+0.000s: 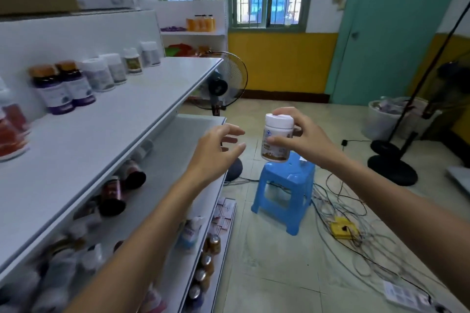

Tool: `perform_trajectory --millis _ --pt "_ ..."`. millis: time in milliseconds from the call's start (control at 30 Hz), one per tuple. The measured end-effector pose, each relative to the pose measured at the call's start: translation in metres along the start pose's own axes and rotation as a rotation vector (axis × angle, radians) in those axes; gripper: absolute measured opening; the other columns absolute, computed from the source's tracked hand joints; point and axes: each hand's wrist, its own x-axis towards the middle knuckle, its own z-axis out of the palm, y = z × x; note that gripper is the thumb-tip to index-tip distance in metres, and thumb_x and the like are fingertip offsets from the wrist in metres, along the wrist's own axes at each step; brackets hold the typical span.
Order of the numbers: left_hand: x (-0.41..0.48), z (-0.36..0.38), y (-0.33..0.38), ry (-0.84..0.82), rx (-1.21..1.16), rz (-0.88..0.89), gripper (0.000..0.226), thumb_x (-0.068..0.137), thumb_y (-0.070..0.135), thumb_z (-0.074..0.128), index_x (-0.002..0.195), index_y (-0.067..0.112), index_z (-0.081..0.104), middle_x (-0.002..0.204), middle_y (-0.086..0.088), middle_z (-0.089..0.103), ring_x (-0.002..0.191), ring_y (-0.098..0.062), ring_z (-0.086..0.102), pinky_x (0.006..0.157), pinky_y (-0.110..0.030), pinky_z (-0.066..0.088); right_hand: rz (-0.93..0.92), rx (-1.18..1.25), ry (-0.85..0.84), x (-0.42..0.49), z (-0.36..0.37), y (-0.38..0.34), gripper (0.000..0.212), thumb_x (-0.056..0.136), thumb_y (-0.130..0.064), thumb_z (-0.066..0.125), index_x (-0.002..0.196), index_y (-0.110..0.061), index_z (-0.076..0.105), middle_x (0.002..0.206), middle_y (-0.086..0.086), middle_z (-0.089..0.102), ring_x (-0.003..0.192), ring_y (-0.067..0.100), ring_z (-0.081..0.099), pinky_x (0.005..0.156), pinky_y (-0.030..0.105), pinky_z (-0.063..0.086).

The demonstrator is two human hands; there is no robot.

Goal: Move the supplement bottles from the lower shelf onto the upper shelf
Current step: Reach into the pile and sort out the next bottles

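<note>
Small white round plastic supplement bottle [277,140] with a white cap and a brown band low on its label: up in mid-air, nearly upright, on neither shelf. Seen past the shelf unit's front edge and over a blue plastic stool [284,190] on the tiled floor.

Pinched in the grip of the right hand [307,134], thumb across the front of the label, other fingers curled over the cap and round the back.

Just to its left, the left hand [216,150], apart from the bottle, its grip spread and loose, holding nothing.

Behind the left forearm, the white lower shelf [193,140], with dark brown bottles [119,185] lying on their sides at the back and more bottles, blurred, nearer the camera.

Above it, the white upper shelf [114,129], carrying an upright row along its back wall: two dark bottles with orange caps and purple labels [61,86], then several white bottles [106,73] stretching away, and red-labelled ones [11,129] at the left edge, too blurred to make out.

Beyond the shelf end, a black standing fan [226,81]. On the floor to the right, a tangle of cables [343,201] around a yellow power block [342,227], a white basket [389,119] and black round stand bases [393,168].
</note>
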Motion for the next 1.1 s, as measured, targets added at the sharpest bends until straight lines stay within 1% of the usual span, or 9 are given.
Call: perform_trajectory --millis 167,300,367,500,600,700,800,933,1100 --pt "0.058 0.023 -0.022 -0.023 0.036 -0.011 0.018 0.087 0.017 0.063 0.104 0.023 0.060 0.107 0.008 0.059 0.095 -0.001 0.057 0.080 -0.015 0.048 -0.012 0.039 -0.028 0.051 -0.014 0.039 0.043 0.074 -0.026 0.078 0.111 -0.031 0.056 0.104 -0.006 0.061 0.096 0.020 0.062 0.080 0.030 0.057" --pt "0.106 0.040 -0.038 -0.018 0.081 -0.020 0.020 0.087 0.019 0.063 0.106 0.021 0.061 0.112 0.005 0.061 0.100 -0.006 0.058 0.086 -0.026 0.050 -0.062 0.031 -0.064 0.105 -0.024 0.066 0.044 0.074 -0.025 0.077 0.112 -0.030 0.056 0.104 -0.009 0.059 0.097 0.019 0.061 0.080 0.029 0.056" --pt "0.132 0.047 -0.046 0.017 0.107 -0.023 0.019 0.086 0.019 0.064 0.105 0.021 0.061 0.110 0.005 0.061 0.099 -0.007 0.059 0.087 -0.028 0.051 -0.106 0.022 -0.080 0.138 -0.031 0.080 0.043 0.074 -0.025 0.077 0.111 -0.030 0.056 0.103 -0.011 0.059 0.097 0.018 0.059 0.082 0.033 0.056" --pt "0.190 0.058 -0.055 0.123 0.146 -0.050 0.016 0.086 0.018 0.063 0.102 0.023 0.061 0.106 0.008 0.061 0.096 -0.004 0.059 0.083 -0.022 0.050 -0.165 0.032 -0.127 0.209 -0.048 0.104 0.043 0.073 -0.030 0.078 0.110 -0.033 0.057 0.106 -0.006 0.060 0.099 0.019 0.059 0.084 0.040 0.055" --pt "0.230 0.066 -0.059 0.170 0.158 -0.079 0.015 0.087 0.017 0.062 0.099 0.025 0.060 0.106 0.007 0.061 0.094 -0.001 0.058 0.082 -0.022 0.049 -0.200 0.049 -0.156 0.260 -0.062 0.118 0.043 0.073 -0.027 0.078 0.109 -0.031 0.057 0.105 -0.005 0.061 0.098 0.019 0.060 0.082 0.034 0.055" --pt "0.259 0.069 -0.069 0.236 0.168 -0.112 0.014 0.088 0.017 0.060 0.100 0.025 0.060 0.104 0.009 0.060 0.095 -0.001 0.057 0.083 -0.020 0.048 -0.234 0.095 -0.171 0.306 -0.068 0.128 0.044 0.072 -0.024 0.079 0.110 -0.027 0.057 0.104 -0.006 0.060 0.091 0.015 0.060 0.073 0.022 0.054" --pt "0.278 0.067 -0.084 0.251 0.204 -0.161 0.014 0.089 0.019 0.059 0.101 0.027 0.059 0.103 0.013 0.059 0.095 0.003 0.056 0.082 -0.018 0.048 -0.230 0.189 -0.192 0.341 -0.054 0.141 0.041 0.072 -0.021 0.079 0.106 -0.027 0.056 0.099 -0.008 0.059 0.084 0.009 0.059 0.067 0.018 0.054" --pt "0.300 0.043 -0.100 0.331 0.273 -0.197 0.014 0.089 0.019 0.060 0.101 0.025 0.058 0.102 0.013 0.058 0.092 0.003 0.056 0.079 -0.014 0.047 -0.273 0.222 -0.282 0.388 -0.014 0.145 0.042 0.074 -0.024 0.078 0.108 -0.027 0.055 0.096 -0.009 0.060 0.086 0.009 0.062 0.068 0.021 0.055" --pt "0.324 -0.002 -0.118 0.454 0.366 -0.258 0.020 0.089 0.017 0.059 0.109 0.015 0.062 0.110 0.005 0.060 0.097 -0.007 0.058 0.074 -0.009 0.045 -0.356 0.296 -0.413 0.444 0.043 0.120 0.046 0.077 -0.027 0.073 0.117 -0.022 0.050 0.107 0.000 0.060 0.094 0.012 0.063 0.071 0.023 0.057"
